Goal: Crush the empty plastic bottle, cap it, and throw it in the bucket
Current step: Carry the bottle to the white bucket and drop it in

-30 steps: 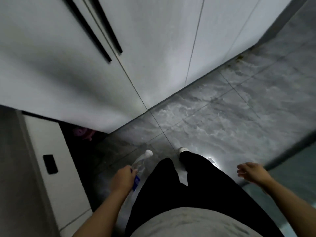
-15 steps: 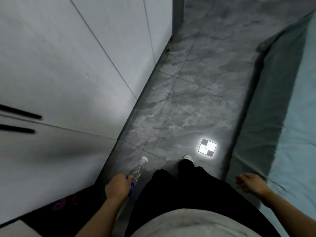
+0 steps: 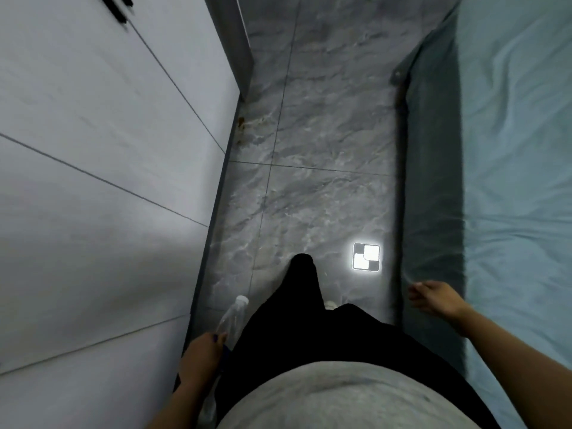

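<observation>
Looking down from head cam: left hand [image 3: 202,354] was wrapped around clear plastic bottle [image 3: 232,315], white cap [image 3: 242,300] on, low beside the left leg. Right hand [image 3: 435,297] hung empty, fingers loosely curled, near bed [image 3: 510,181]. Grey marble floor [image 3: 309,150] ahead.

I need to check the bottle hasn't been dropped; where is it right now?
In the head view the plastic bottle is low and left of centre, held in the left hand, its white-capped end pointing forward over the grey floor, beside the person's dark trouser leg.
</observation>
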